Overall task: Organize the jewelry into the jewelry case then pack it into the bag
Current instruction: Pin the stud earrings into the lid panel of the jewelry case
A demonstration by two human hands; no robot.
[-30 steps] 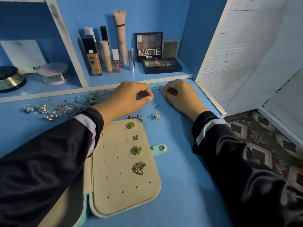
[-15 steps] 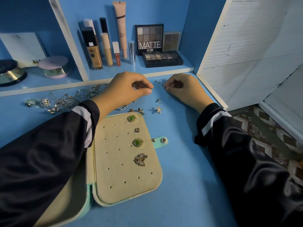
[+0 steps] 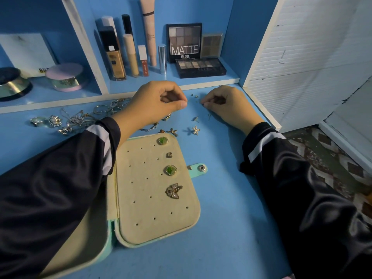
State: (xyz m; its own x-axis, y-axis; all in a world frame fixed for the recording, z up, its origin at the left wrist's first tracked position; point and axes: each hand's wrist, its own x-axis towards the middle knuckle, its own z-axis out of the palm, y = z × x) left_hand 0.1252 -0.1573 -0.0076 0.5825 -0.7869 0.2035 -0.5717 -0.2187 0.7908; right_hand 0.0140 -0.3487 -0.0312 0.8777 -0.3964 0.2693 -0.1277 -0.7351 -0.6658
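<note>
So, four earrings pinned in jewelry case; loose jewelry waits along desk's far edge. Left hand, right hand each pinch a tiny piece.

A blue counter runs back to a low white-edged shelf, split into 2 bays by a slanted white divider. Blue wall behind. White ribbed panel on the right; patterned tile floor below it. Dim, cool light.

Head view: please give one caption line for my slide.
Left hand and right hand pinch small pieces beyond the open case, whose pad holds four earrings.
</note>
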